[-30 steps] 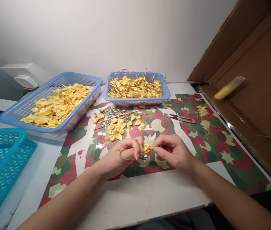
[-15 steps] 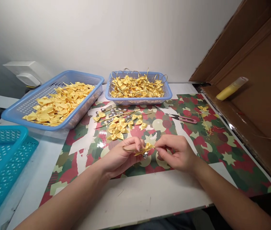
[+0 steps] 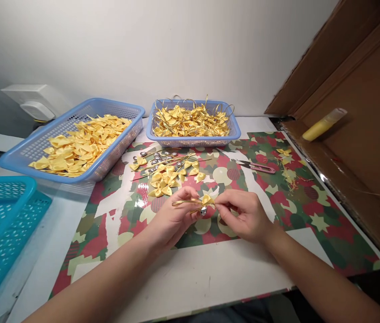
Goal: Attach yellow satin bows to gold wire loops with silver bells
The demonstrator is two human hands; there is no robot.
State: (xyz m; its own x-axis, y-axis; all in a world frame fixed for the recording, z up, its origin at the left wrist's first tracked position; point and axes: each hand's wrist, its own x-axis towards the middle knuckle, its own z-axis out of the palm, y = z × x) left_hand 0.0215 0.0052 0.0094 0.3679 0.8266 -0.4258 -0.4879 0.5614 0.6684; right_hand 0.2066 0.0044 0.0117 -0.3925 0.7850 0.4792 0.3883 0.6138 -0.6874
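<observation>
Between my hands is a yellow ribbon bow (image 3: 207,199) with a small silver bell (image 3: 204,210) hanging just below it. My left hand (image 3: 179,215) is closed on the bow's left side, and a loop of gold cord (image 3: 178,203) sticks out past its fingers. The fingertips of my right hand (image 3: 243,213) pinch the bow's right end. Beyond my left hand lie several loose yellow bows (image 3: 163,179) on the patterned sheet. Gold cords with silver bells (image 3: 157,158) are strewn just behind them.
A blue basket of yellow bows (image 3: 91,177) stands at the left; another blue basket (image 3: 193,142) holds bows with gold cords. A teal basket (image 3: 5,180) is nearer. Pink-handled thread snips (image 3: 262,168) lie at the right, by thread scraps (image 3: 291,172) and a cardboard wall (image 3: 361,89) with a yellow tube (image 3: 324,124).
The bow has turned slightly in my fingers, and the bell now shows more fully beneath it. My left fingers have shifted and lifted a little; my right hand moved slightly left.
</observation>
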